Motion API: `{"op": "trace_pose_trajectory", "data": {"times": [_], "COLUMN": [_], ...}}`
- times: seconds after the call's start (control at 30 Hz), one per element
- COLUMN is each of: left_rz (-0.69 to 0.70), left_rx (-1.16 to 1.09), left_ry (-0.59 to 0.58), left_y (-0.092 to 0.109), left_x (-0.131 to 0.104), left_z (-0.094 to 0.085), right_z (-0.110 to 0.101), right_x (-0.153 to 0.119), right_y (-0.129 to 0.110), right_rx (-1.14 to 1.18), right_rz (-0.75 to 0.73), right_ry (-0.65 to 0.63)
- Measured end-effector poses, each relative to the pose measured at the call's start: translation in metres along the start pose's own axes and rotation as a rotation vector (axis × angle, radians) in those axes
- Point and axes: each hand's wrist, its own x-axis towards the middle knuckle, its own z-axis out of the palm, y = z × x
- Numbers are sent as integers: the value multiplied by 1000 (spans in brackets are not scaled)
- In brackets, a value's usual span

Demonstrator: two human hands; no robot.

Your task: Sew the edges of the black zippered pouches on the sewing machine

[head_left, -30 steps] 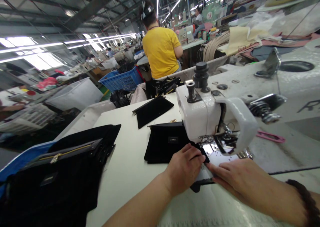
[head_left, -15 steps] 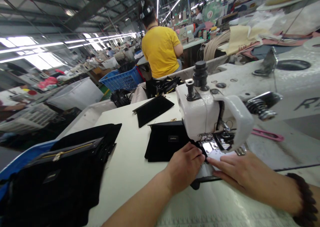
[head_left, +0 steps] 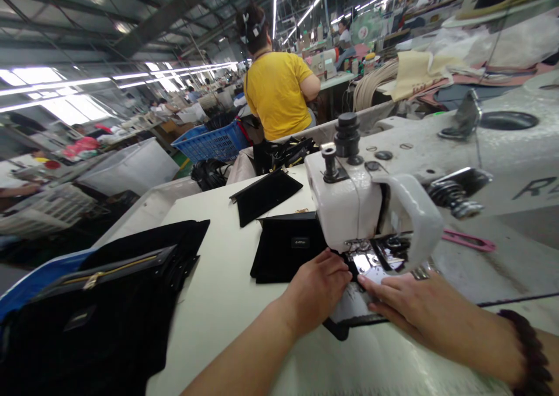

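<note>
A black fabric piece with a small label (head_left: 279, 259) lies flat on the table, its right edge running under the head of the white sewing machine (head_left: 338, 195). My left hand (head_left: 315, 288) is closed on the edge of this black fabric, its fingertips curled just left of the presser foot. A dark corner (head_left: 337, 329) pokes out below that hand. My right hand (head_left: 419, 303) rests on the machine bed with fingers stretched out, index fingertip at the fabric edge beside the metal plate. The needle point is hidden by the machine's parts.
Black zippered pouches (head_left: 109, 303) are piled at the left over a blue bin. Another black piece (head_left: 266, 195) lies farther back. Pink thread snips (head_left: 469, 240) rest on the machine bed. A person in a yellow shirt (head_left: 277, 93) sits ahead near a blue basket (head_left: 212, 140).
The dark corner under my left hand has shifted slightly left and toward me. Both hands keep nearly the same pose, moved a little left; the view has shifted slightly too.
</note>
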Motion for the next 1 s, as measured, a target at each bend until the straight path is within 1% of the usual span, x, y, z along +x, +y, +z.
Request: {"op": "trace_pose_trajectory", "data": {"times": [0.1, 0.2, 0.4, 0.63, 0.8, 0.93, 0.97, 1.0], "left_rz": [9, -9, -121, -198, -192, -178, -175, -177], "left_rx": [68, 97, 22, 37, 23, 20, 25, 38], "left_ry": [-37, -36, 110, 146, 193, 192, 173, 125], "left_y": [-3, -6, -10, -10, -11, -14, -14, -14], "left_x": [2, 3, 6, 8, 9, 9, 10, 10], "left_z": [1, 4, 8, 11, 13, 12, 11, 8], "right_z": [1, 1, 0, -1, 0, 1, 2, 2], "right_x": [-1, -2, 0, 0, 1, -1, -2, -2], "right_y": [0, -1, -1, -2, -2, -1, -1, -1], "right_rx": [-34, -24, -20, -21, -29, -34, -37, -36], "right_rz": [-3, -5, -3, -4, 8, 13, 10, 7], "right_ry": [34, 35, 44, 50, 11, -1, 7, 16]}}
